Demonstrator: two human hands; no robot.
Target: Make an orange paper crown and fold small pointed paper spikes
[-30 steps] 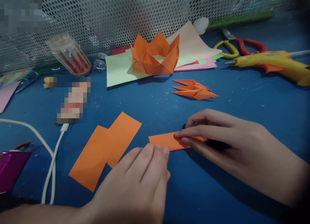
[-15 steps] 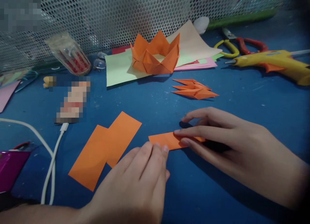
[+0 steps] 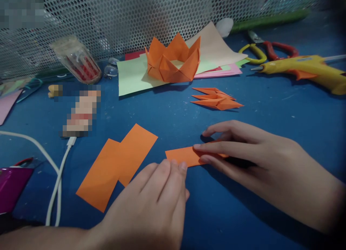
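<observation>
A narrow folded orange paper strip [image 3: 181, 155] lies flat on the blue table between my hands. My left hand [image 3: 159, 196] has its fingers bunched together and pressed on the strip's near left edge. From the right, my right hand [image 3: 251, 152] holds down the strip's right part with its thumb and a fingertip, and covers that end. Two overlapping orange paper rectangles [image 3: 116, 165] rest just left of my left hand. Several folded orange pointed pieces [image 3: 218, 99] sit in a nested row beyond my right hand.
An orange paper crown-like ring [image 3: 173, 68] stands on light green paper [image 3: 132, 78] at the back. A yellow glue gun [image 3: 300, 69] and pliers [image 3: 273, 49] are at right. On the left lie a jar [image 3: 81, 62], a pixelated device [image 3: 82, 113] and a white cable [image 3: 58, 181].
Hardly anything differs. Both hands keep their places on the orange paper strip, and the whole view has shifted very slightly.
</observation>
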